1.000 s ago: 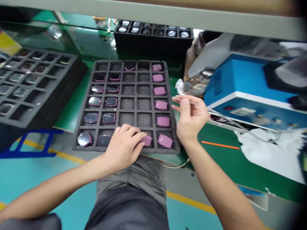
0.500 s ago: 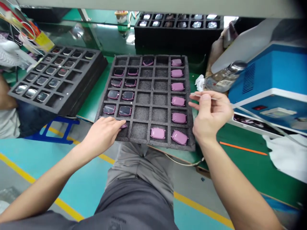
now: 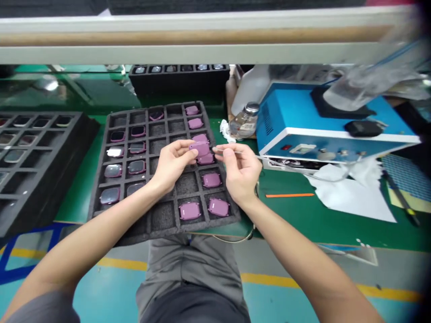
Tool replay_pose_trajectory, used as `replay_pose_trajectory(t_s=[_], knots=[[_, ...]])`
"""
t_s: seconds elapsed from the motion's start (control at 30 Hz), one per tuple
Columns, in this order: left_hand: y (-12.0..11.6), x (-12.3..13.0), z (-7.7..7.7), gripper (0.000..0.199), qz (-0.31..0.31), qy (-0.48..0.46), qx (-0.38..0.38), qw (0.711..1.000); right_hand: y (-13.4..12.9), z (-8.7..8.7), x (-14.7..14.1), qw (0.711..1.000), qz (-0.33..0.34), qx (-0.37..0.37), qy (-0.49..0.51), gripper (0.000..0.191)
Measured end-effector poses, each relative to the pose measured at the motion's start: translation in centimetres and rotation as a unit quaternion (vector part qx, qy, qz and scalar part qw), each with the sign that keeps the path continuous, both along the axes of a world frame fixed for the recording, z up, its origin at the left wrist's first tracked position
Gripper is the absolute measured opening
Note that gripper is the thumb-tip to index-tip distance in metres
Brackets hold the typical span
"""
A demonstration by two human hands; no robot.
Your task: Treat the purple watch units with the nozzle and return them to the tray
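A purple watch case (image 3: 199, 148) is pinched between the thumb and fingers of my left hand (image 3: 171, 165), raised over the right part of the black foam tray (image 3: 163, 214). My right hand (image 3: 243, 172) grips a thin clear tube (image 3: 281, 163), its small pale tip pointing at the held case, close to its right edge. Whether the tip touches the case I cannot tell. More purple cases (image 3: 190, 211) lie in the tray's right columns. Purple watches with dark screens (image 3: 110, 195) sit in its left columns; my left forearm covers some cells.
A blue machine (image 3: 296, 121) stands at the back right, with a glass bottle (image 3: 245, 121) beside it. An orange stick (image 3: 289, 195) and white paper (image 3: 350, 193) lie on the green bench. Another foam tray (image 3: 47, 184) is at left; a shelf edge (image 3: 202, 54) crosses above.
My left hand has moved from the tray's front left to its right side, now with a purple case raised. My right hand has brought the tube tip near it. The view has turned right.
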State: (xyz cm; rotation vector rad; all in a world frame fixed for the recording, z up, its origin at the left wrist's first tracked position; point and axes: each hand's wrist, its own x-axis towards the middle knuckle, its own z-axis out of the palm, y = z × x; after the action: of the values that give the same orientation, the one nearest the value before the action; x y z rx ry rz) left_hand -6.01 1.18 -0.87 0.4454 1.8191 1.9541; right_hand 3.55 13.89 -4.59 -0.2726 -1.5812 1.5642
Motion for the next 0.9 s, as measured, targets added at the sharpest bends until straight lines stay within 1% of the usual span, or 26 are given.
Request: replay_pose_trajectory(t_s=[0.07, 0.13, 0.43, 0.9], knots=[[0.3, 0.3, -0.5, 0.035, -0.001, -0.038, 0.012, 0.999, 0.1, 0.0, -0.1, 1.0, 0.003, 0.002, -0.004, 0.02], [0.2, 0.6, -0.7, 0.037, 0.0, -0.047, 0.014, 0.999, 0.2, 0.0, 0.0, 1.0, 0.009, 0.004, -0.008, 0.02], [0.1, 1.0, -1.3, 0.036, 0.002, -0.029, 0.015, 0.999, 0.3, -0.1, 0.0, 1.0, 0.003, 0.011, -0.029, 0.019], [0.0, 1.0, -1.5, 0.032, -0.002, -0.029, 0.047, 0.999, 0.3, -0.3, -0.1, 1.0, 0.001, 0.022, -0.014, 0.016]])
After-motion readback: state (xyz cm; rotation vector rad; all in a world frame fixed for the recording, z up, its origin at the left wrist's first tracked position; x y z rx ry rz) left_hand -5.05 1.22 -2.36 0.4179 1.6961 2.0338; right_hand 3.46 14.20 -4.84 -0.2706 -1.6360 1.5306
